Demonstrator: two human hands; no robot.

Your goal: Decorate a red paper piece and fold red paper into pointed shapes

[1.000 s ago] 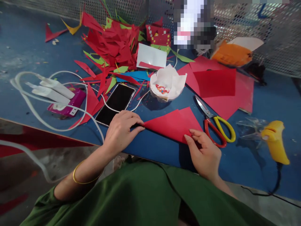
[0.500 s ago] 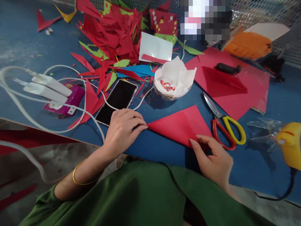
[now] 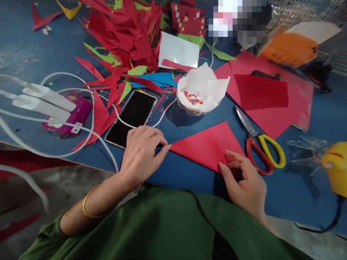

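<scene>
A folded sheet of red paper point(image 3: 200, 146) lies on the blue table near its front edge, shaped like a long triangle. My left hand point(image 3: 145, 150) pinches its narrow left tip between thumb and fingers. At the paper's lower right edge, my right hand point(image 3: 245, 177) grips it, thumb in front and fingers over the top. Scissors point(image 3: 253, 133) with one red and one yellow handle rest just right of the paper, blades apart. Behind my left hand lies a phone point(image 3: 132, 117) with a dark screen.
A paper-lined bowl point(image 3: 199, 106) holds small coloured bits. Red paper scraps point(image 3: 127, 32) pile up at the back. White cables loop around a purple power adapter point(image 3: 67, 115) at left. Red sheets point(image 3: 260, 94) lie back right; a yellow corded device point(image 3: 336, 166) stands at the right edge.
The fingers of my right hand have shifted slightly on the paper's edge. My left hand stays at the tip. The camera view has moved a little.
</scene>
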